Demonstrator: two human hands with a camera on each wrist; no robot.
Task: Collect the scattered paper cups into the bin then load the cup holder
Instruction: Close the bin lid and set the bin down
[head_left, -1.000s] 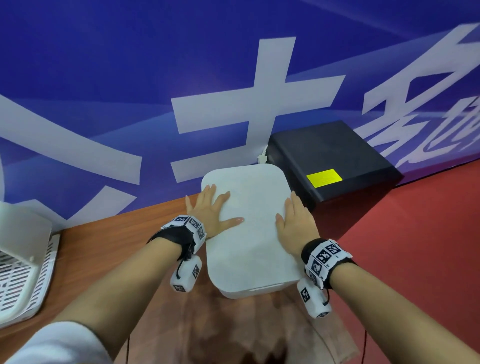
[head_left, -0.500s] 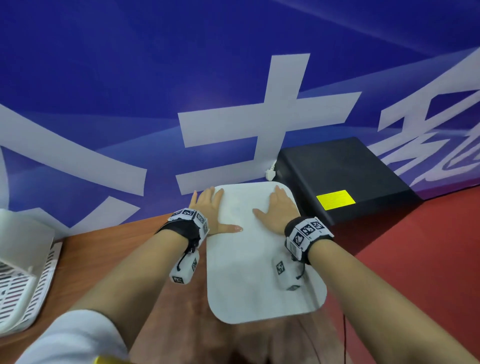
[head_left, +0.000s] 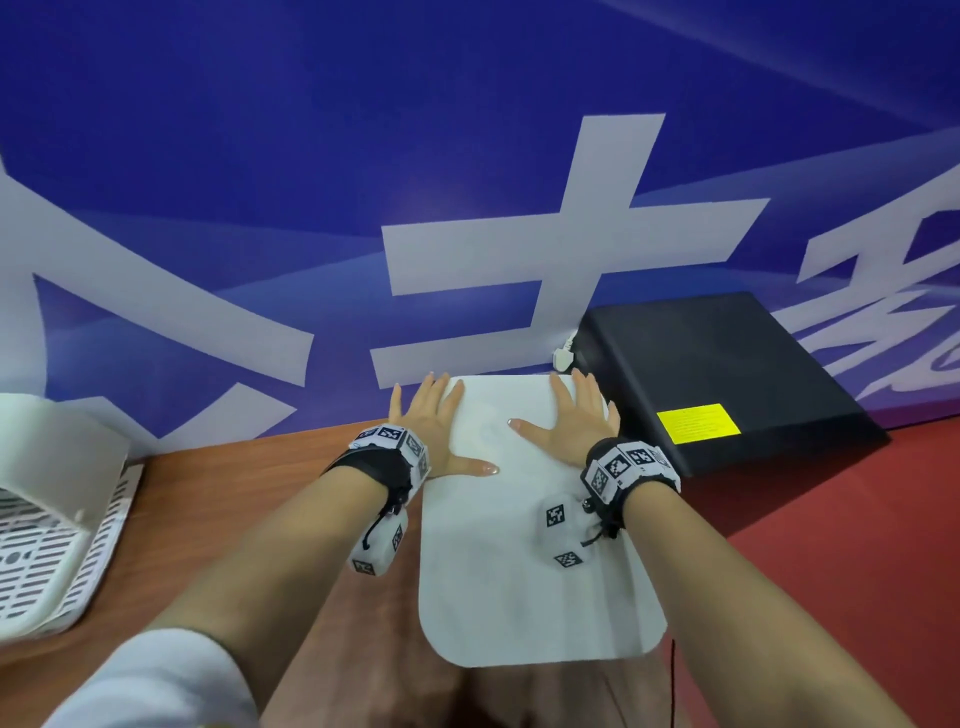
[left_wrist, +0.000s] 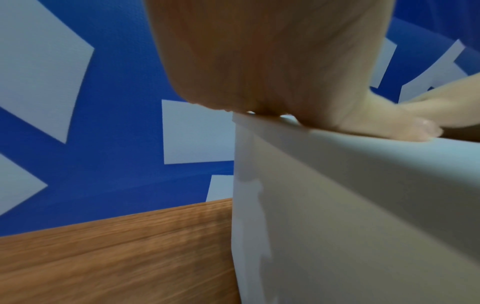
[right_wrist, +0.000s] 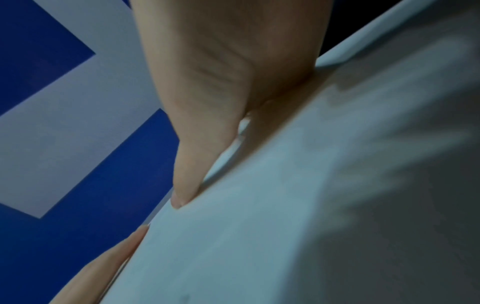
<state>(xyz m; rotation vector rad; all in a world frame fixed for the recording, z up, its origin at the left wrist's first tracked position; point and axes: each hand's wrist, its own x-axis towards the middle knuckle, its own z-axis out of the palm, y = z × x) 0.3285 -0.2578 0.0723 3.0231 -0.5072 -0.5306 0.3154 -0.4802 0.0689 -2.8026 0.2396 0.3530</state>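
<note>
You are pressing both palms on the white bin lid (head_left: 524, 545). Your left hand (head_left: 434, 431) is lying spread flat at its left edge, your right hand (head_left: 574, 423) spread near its far right corner.

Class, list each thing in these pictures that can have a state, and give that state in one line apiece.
White rounded-rectangle plastic bin lid: lies flat, both hands on it.
Left hand: open, fingers straight, pressing the lid's far left edge.
Right hand: open, flat on the lid's far right corner.
White slotted plastic basket: on the wooden table, contents not visible.
Black box with yellow label: closed.
</note>
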